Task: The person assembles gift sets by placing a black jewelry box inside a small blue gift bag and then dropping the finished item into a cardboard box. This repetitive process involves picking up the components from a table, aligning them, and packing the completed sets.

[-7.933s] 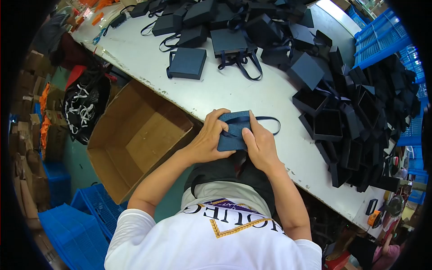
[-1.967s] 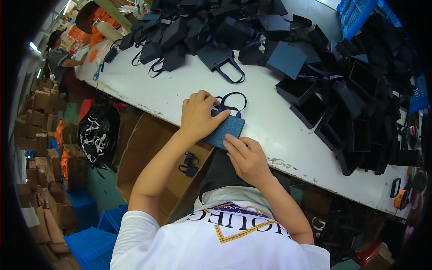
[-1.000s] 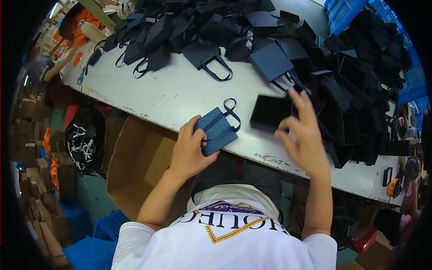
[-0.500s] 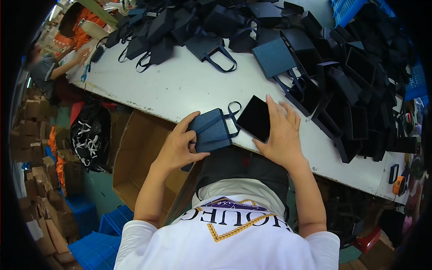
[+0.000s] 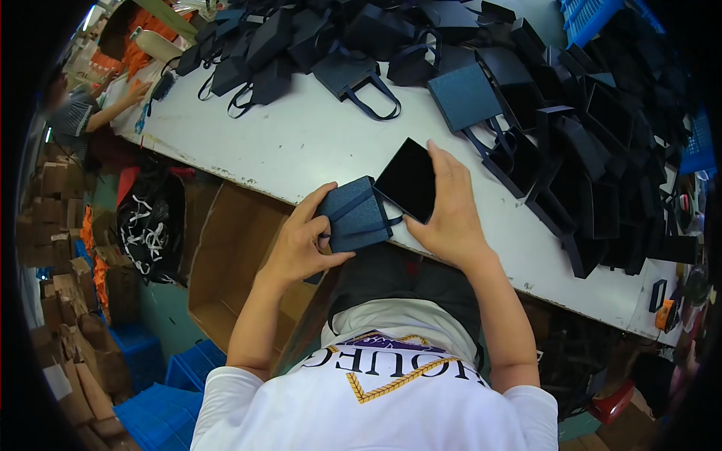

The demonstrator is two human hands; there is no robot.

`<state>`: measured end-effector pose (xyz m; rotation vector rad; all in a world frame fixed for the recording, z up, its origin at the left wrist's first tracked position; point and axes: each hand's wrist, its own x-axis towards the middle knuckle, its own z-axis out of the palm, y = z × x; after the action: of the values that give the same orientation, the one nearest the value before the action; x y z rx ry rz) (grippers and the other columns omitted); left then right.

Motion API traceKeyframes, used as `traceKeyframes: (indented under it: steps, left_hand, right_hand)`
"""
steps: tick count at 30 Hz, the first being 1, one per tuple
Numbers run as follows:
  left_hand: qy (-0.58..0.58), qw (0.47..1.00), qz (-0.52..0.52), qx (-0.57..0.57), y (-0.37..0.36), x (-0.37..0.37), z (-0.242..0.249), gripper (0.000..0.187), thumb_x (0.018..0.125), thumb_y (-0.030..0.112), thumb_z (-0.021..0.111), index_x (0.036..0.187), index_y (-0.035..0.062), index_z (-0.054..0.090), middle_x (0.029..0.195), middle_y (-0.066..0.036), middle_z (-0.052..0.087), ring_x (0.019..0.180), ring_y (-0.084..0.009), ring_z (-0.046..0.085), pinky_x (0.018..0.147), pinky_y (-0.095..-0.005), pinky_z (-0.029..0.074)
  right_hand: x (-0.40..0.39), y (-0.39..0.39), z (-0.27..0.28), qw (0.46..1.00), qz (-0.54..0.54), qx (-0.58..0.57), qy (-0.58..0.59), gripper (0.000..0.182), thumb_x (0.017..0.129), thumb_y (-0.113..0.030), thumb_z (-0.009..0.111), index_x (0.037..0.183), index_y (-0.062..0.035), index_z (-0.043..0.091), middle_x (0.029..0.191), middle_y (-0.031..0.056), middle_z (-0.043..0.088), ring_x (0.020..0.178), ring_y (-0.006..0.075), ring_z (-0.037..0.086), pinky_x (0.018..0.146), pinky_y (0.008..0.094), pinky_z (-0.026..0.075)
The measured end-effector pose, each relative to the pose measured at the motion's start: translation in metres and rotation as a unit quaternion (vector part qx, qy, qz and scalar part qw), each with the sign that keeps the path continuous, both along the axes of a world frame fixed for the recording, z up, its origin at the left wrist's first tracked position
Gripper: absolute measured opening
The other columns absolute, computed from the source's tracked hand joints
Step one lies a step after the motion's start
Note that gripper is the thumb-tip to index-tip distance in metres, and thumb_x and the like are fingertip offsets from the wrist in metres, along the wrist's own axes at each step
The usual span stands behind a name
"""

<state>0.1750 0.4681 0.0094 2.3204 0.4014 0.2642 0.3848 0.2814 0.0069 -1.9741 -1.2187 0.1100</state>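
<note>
My left hand (image 5: 295, 244) grips a small dark blue box (image 5: 356, 229) with a textured surface, thumb and fingers around its left side. A dark ribbon runs across the box's face. Over the table's near edge, my right hand (image 5: 453, 218) holds an open box part (image 5: 407, 180), its black inside facing up, with the thumb and fingers along its right side. The lower left edge of this part is right at the blue box's right side and covers most of the ribbon loop there.
Dark boxes (image 5: 560, 169) pile up on the right of the white table (image 5: 263, 154), and ribbon-handled ones (image 5: 347, 74) lie along the back. A cardboard carton (image 5: 226, 259) stands below the edge on the left. Another person (image 5: 79, 120) sits at the far left.
My right hand has moved left and slightly up with the open box part, bringing it against the blue box and over its ribbon loop. My left hand has barely moved.
</note>
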Motion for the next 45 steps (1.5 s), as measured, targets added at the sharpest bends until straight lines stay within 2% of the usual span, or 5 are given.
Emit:
traceKeyframes:
  steps: [21, 27, 34, 37, 45]
  left_hand:
    - [-0.004, 0.996, -0.091, -0.006, 0.005, 0.013, -0.01, 0.056, 0.063, 0.017, 0.092, 0.098, 0.0099, 0.05, 0.15, -0.019, 0.047, 0.135, -0.0421, 0.045, 0.113, -0.0503, 0.033]
    - [-0.111, 0.994, -0.011, -0.019, -0.022, 0.012, -0.053, 0.06, 0.066, 0.015, 0.09, 0.107, 0.0108, 0.047, 0.149, -0.021, 0.042, 0.138, -0.0427, 0.039, 0.115, -0.0508, 0.033]
    - [-0.112, 0.938, 0.326, 0.034, -0.011, -0.076, -0.014, 0.075, 0.067, 0.01, 0.089, 0.129, 0.0124, 0.048, 0.156, -0.019, 0.038, 0.146, -0.043, 0.033, 0.119, -0.0544, 0.03]
    - [0.173, 0.84, 0.472, 0.204, -0.012, -0.109, -0.012, 0.104, 0.074, 0.017, 0.088, 0.16, 0.0124, 0.03, 0.169, -0.023, 0.023, 0.156, -0.0422, 0.025, 0.126, -0.0502, 0.022]
    - [-0.113, 0.913, 0.185, -0.344, -0.025, -0.008, -0.004, 0.081, 0.101, 0.035, 0.068, 0.162, 0.0047, 0.024, 0.161, -0.024, 0.037, 0.145, -0.0385, 0.046, 0.116, -0.0473, 0.043]
  right_hand:
    - [0.012, -0.012, 0.001, 0.952, 0.287, -0.069, 0.078, 0.112, 0.067, -0.006, 0.087, 0.162, -0.0072, 0.028, 0.155, 0.0215, 0.039, 0.148, 0.0493, 0.028, 0.126, 0.0572, 0.024]
    - [-0.056, 0.036, -0.026, 0.965, 0.173, 0.109, 0.166, 0.113, 0.089, -0.064, 0.07, 0.165, 0.0011, 0.016, 0.171, 0.0283, 0.01, 0.158, 0.0526, 0.004, 0.127, 0.0594, 0.01]
    - [0.04, 0.06, 0.004, 0.966, -0.145, 0.038, -0.208, 0.12, 0.074, -0.052, 0.088, 0.162, -0.0001, 0.026, 0.166, 0.0288, 0.024, 0.155, 0.0514, 0.017, 0.121, 0.0711, 0.014]
    - [0.102, 0.061, -0.003, 0.937, -0.266, -0.078, -0.212, 0.121, 0.072, -0.047, 0.091, 0.161, 0.0008, 0.025, 0.157, 0.032, 0.036, 0.15, 0.0493, 0.028, 0.121, 0.0656, 0.022]
    - [0.053, 0.027, 0.025, 0.98, -0.021, 0.143, -0.137, 0.109, 0.066, -0.021, 0.09, 0.157, -0.0003, 0.034, 0.147, 0.0224, 0.049, 0.139, 0.0416, 0.044, 0.119, 0.0578, 0.029]
